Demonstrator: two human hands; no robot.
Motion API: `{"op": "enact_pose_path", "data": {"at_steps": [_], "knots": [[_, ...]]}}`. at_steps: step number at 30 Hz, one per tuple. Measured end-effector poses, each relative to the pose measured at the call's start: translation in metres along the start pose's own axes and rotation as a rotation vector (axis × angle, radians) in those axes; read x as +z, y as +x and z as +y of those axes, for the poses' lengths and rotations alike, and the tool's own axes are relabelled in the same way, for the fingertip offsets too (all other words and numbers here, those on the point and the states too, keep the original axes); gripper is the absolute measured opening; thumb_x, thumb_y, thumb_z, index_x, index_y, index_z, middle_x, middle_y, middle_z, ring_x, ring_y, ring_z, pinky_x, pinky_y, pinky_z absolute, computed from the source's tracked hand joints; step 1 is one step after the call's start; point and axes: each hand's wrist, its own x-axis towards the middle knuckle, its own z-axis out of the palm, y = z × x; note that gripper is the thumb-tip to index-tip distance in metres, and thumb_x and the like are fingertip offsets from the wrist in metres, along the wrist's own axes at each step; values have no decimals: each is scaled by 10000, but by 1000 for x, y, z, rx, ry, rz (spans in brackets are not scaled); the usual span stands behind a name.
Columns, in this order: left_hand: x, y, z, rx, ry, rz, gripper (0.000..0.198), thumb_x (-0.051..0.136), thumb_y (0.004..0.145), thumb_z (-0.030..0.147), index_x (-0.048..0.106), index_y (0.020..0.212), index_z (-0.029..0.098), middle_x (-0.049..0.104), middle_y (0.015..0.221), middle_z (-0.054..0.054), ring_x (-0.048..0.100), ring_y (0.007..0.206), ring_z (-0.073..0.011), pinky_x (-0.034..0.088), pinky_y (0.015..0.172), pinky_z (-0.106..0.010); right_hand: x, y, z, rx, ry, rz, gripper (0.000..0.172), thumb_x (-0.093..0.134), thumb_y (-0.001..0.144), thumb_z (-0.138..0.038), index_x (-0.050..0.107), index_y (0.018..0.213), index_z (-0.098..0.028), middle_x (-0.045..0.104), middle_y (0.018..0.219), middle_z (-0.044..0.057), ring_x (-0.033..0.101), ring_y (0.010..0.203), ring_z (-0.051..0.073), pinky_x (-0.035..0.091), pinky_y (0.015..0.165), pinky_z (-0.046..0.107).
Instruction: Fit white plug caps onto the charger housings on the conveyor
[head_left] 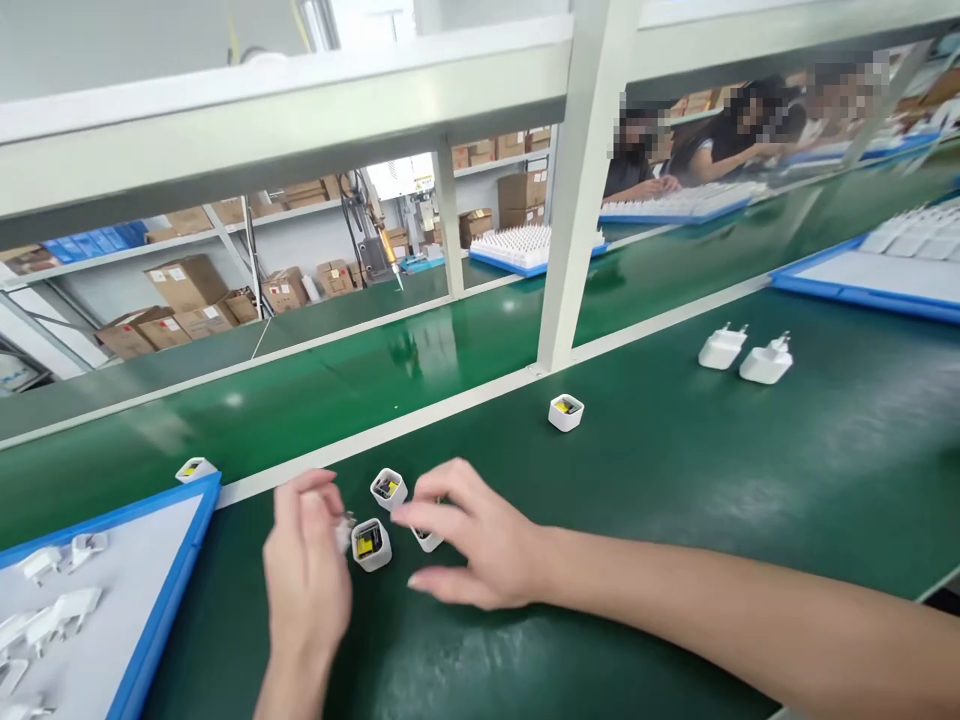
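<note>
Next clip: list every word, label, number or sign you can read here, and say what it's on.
No text can be read in this frame.
Cardboard boxes on the shelves: white labels, too small and blurred.
Open charger housing between the left hand and right hand: yellow part inside, any print too small.
Finished plugs: no marking visible.
Blue-edged tray: no marking visible.
</note>
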Motion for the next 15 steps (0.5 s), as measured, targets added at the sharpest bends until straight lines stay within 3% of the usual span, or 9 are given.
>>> {"op": "enact_pose_path", "data": {"at_steps": [4, 6, 9, 11, 13, 15], "knots": [[31, -37, 20, 34, -466, -238, 606, 303, 950, 766, 505, 1164, 236, 584, 946, -38, 557, 675, -152, 499, 606, -281, 4, -4, -9, -27, -4, -142, 268, 587, 1000, -424, 680, 1111, -199, 574, 1075, 88, 564, 931, 186, 531, 822, 308], [39, -47, 20, -37, -548, -297, 651, 286, 926, 805, 487, 1206, 253, 582, 1056, -66, 588, 730, -164, 510, 590, -280, 3, -6, -8, -19, 37, -162, 204, 575, 1013, -367, 701, 1054, -212, 590, 999, 48, 588, 850, 152, 537, 742, 259], [40, -47, 13, -76, -597, -321, 728, 169, 910, 832, 457, 1247, 254, 572, 1120, -97, 634, 812, -201, 514, 552, -280, -3, -3, -2, -20, 110, -123, 196, 541, 1035, -308, 702, 1084, -207, 608, 1017, 45, 625, 853, 129, 562, 758, 239], [37, -40, 8, -21, -528, -296, 685, 152, 952, 776, 442, 1270, 243, 588, 1145, -118, 654, 892, -230, 553, 626, -318, -10, 3, 3, 42, 164, -17, 185, 584, 1017, -326, 711, 1058, -197, 605, 1022, 54, 633, 870, 133, 567, 789, 247], [34, -33, 2, 91, -278, -287, 547, 320, 992, 679, 464, 1281, 237, 603, 1199, -133, 641, 1033, -276, 569, 804, -410, -19, 10, 9, 197, 187, 103, 185, 634, 987, -365, 717, 1007, -200, 588, 985, 50, 625, 870, 148, 564, 790, 270], [32, -28, -3, 235, 59, -317, 461, 551, 946, 551, 512, 1281, 236, 608, 1255, -135, 581, 1170, -337, 508, 958, -521, -28, 16, 16, 332, 185, 146, 206, 623, 990, -392, 700, 980, -202, 579, 969, 47, 613, 859, 155, 556, 760, 276]]}}
